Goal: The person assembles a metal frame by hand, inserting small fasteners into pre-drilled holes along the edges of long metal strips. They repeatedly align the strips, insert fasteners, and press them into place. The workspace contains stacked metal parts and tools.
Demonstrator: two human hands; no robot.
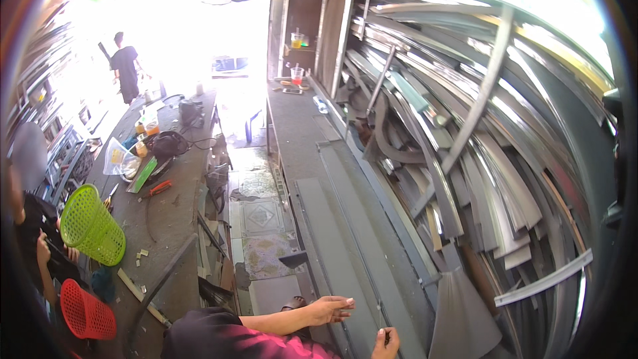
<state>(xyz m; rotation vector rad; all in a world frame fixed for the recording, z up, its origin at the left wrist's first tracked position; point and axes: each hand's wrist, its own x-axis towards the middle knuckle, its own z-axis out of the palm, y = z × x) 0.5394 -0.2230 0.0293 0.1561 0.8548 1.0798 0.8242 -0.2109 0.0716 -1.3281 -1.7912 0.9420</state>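
Left hand (334, 310): released, fingers extended, apparently over left strip (329, 236). Right hand (386, 344): clenched nearby; contents, cannot tell. Left strip: lengthwise on desk (286, 116), right strip (372, 226) alongside. Risk: careless contact could skew left strip, scuffing its edge.

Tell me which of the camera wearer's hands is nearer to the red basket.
Left: the left hand is far to the right of the red basket; the right hand is even farther right.
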